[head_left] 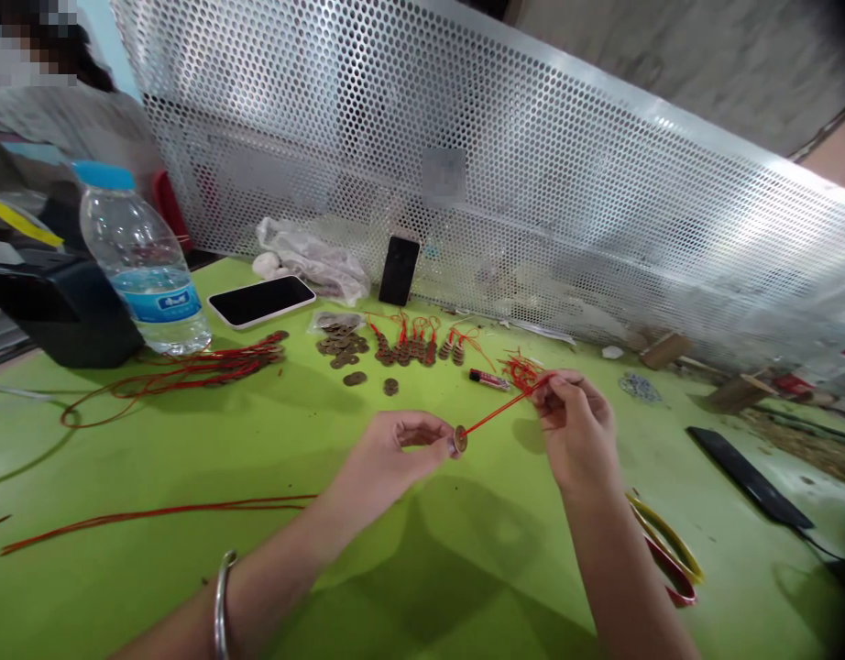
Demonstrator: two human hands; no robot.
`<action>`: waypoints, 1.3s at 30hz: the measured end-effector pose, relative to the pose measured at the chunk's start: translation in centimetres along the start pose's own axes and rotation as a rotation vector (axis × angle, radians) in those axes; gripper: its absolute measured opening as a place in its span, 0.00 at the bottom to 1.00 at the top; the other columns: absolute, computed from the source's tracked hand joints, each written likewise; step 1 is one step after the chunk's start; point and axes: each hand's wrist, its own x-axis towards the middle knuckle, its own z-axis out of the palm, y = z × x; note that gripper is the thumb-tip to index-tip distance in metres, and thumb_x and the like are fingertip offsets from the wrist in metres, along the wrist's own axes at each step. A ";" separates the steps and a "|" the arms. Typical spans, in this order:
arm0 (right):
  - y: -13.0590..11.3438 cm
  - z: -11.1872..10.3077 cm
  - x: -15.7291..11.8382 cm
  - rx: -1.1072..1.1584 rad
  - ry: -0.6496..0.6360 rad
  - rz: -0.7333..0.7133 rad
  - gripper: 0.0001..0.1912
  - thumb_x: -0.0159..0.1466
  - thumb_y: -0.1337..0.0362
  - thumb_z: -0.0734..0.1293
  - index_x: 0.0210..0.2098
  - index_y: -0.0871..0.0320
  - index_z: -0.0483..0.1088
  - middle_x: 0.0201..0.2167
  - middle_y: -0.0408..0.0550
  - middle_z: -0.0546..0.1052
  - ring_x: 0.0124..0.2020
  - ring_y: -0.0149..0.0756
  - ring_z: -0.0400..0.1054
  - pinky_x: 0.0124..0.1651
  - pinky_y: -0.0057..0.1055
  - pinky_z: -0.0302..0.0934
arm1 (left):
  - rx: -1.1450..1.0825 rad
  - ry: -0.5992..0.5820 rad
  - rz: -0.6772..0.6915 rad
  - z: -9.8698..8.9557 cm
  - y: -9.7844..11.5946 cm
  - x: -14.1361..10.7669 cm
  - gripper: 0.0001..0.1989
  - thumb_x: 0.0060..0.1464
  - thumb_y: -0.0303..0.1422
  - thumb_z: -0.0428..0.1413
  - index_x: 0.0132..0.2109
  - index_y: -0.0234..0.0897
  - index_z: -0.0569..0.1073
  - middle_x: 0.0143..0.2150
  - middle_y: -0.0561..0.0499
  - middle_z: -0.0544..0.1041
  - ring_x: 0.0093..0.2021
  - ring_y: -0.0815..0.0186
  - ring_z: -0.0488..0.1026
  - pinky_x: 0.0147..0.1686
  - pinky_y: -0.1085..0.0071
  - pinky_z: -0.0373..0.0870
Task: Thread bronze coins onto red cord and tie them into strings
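Red cord (499,412) is stretching in a taut slanting line between the two hands, above the green table (209,458). Its lower end is meeting a round coin (460,439), which the left hand (395,451) is gripping by the edge between thumb and fingertips. The right hand (577,426) is pinching the upper end of the cord, its thumb and fingers closing together and its other fingers curling in. A silver bracelet (222,605) is circling the left wrist.

Just beyond the hands, a marker-like tube (489,379) is lying beside a tangle of red threads (521,368). Farther back, a row of coin strings (415,348) is resting with red loops pointing away, and a pile of loose coins (344,343) is sitting to its left. Behind these, one phone (399,270) is standing upright near the perforated metal panel (532,202), and a pale-edged phone (263,302) is lying flat near a crumpled plastic bag (326,264).

Over on the left, a blue-capped bottle (148,266) is standing beside a black box (71,307), with a red cord bundle (236,360) lying in front. Nearer, a long doubled cord (161,511) is running towards the left forearm. Yellow and red loops (670,541) are showing beside the right forearm.
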 end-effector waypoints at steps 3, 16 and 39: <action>0.3 -0.1 0.1 0.003 0.027 0.016 0.04 0.49 0.67 0.71 0.23 0.59 0.70 0.21 0.39 0.72 0.21 0.23 0.64 0.26 0.21 0.60 | -0.021 0.014 -0.028 -0.1 0.1 0.0 0.03 0.46 0.31 0.59 0.29 0.35 0.77 0.30 0.53 0.79 0.33 0.68 0.74 0.37 0.75 0.67; -0.9 1.2 -2.4 -0.848 -0.213 -0.774 0.08 0.57 0.72 0.64 0.33 0.55 0.72 0.32 0.46 0.76 0.34 0.35 0.70 0.40 0.36 0.66 | -0.204 0.064 -0.011 -0.2 -0.2 0.2 0.04 0.43 0.33 0.62 0.28 0.38 0.78 0.27 0.55 0.79 0.30 0.71 0.73 0.34 0.77 0.66; -0.4 2.2 -3.2 -0.313 -0.720 0.362 0.17 0.64 0.53 0.61 0.42 0.59 0.71 0.22 0.44 0.77 0.17 0.26 0.68 0.20 0.22 0.60 | -0.216 0.108 0.002 -0.2 0.3 0.1 0.03 0.43 0.32 0.61 0.26 0.37 0.76 0.25 0.57 0.76 0.28 0.71 0.70 0.34 0.76 0.64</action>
